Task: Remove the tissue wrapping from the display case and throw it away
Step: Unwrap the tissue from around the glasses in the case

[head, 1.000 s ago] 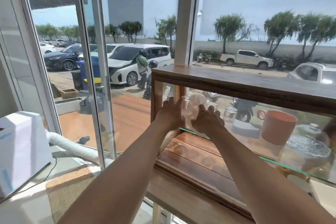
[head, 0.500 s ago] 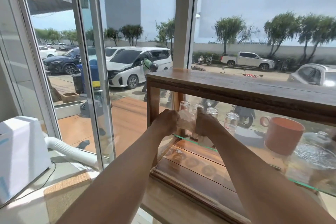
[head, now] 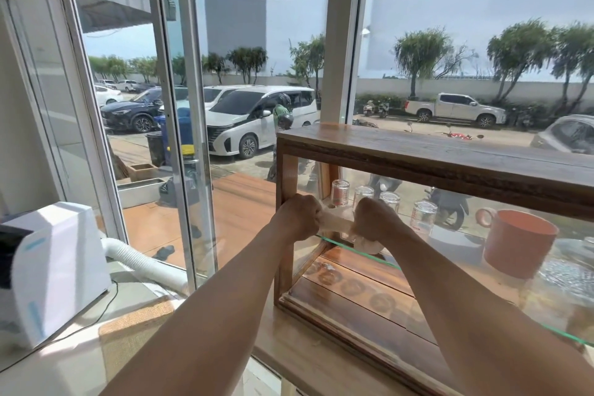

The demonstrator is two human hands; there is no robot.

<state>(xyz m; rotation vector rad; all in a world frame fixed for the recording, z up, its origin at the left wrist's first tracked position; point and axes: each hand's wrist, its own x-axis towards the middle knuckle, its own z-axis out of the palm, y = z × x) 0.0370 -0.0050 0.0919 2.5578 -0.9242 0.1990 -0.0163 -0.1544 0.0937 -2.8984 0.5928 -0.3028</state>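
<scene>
Since half a second ago, your hands have drawn apart and stretched the tissue wrapping [head: 334, 224] taut between them at the display case [head: 418, 164] opening, a wad hanging beneath your right hand [head: 374, 223]. Both your left hand [head: 299, 217] and the right are fisted tight on it. Jerk it and you'd likely tear it or knock the upturned glasses [head: 363, 194] just behind.
</scene>
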